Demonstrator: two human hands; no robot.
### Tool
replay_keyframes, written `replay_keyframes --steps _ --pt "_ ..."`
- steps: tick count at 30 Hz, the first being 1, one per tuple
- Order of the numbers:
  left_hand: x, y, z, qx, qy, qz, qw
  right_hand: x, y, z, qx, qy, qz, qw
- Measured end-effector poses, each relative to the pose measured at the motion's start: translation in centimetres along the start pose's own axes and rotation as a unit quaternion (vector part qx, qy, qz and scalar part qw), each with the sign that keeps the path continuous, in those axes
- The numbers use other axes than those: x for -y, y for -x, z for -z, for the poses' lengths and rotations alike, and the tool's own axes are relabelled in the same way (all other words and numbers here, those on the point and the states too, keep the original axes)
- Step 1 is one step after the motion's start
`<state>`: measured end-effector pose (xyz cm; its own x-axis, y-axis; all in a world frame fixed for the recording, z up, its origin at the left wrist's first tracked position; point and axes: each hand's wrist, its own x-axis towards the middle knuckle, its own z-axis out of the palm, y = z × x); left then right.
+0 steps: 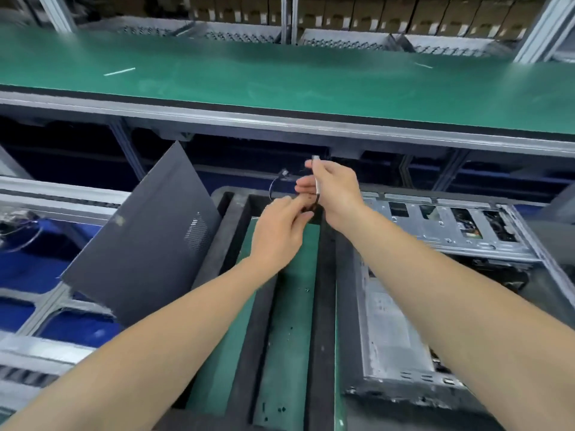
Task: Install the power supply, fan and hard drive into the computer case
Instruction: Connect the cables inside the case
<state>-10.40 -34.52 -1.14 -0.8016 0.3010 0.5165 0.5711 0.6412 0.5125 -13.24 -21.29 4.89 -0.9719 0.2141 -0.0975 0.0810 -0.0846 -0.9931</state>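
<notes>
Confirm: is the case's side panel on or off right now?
Off. The dark side panel stands tilted on the left, apart from the case, whose bare metal interior lies exposed on the right.

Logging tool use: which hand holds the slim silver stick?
The right hand, which grips the silver stick upright; the left hand instead pinches the black cable.

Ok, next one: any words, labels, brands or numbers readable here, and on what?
No text is readable.
On the grey metal computer case, a pale patch, perhaps a sticker: blurred.
On the brown cardboard boxes at the back, white labels: too small and blurred.
</notes>
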Motion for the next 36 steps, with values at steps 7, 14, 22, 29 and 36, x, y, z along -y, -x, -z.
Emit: replay_keyframes --steps 7,14,22,29,36 --pt "-12.3 -0.3 -3.8 -0.085 0.100 0.031 0.991 3.5 5.5 13.3 -0.027 -0.024 0.030 0.999" --pt "-22.6 0.6 -10.8 -0.070 0.232 0.153 0.958 1.2 10.9 25.9 -0.071 -0.156 -0.018 0.985" --pt "-26.0 2.9 -16.2 0.056 0.395 0.286 0.871 -4.6 14.3 32.0 -0.118 -0.101 -0.052 0.986" --pt "-25.1 2.9 -17.1 0.096 0.445 0.328 0.827 -6.2 14.6 32.3 -0.113 -0.055 -0.050 0.991" --pt "-24.7 2.0 -18.0 0.124 0.537 0.430 0.715 -6.6 14.2 31.9 -0.178 0.185 -0.036 0.966"
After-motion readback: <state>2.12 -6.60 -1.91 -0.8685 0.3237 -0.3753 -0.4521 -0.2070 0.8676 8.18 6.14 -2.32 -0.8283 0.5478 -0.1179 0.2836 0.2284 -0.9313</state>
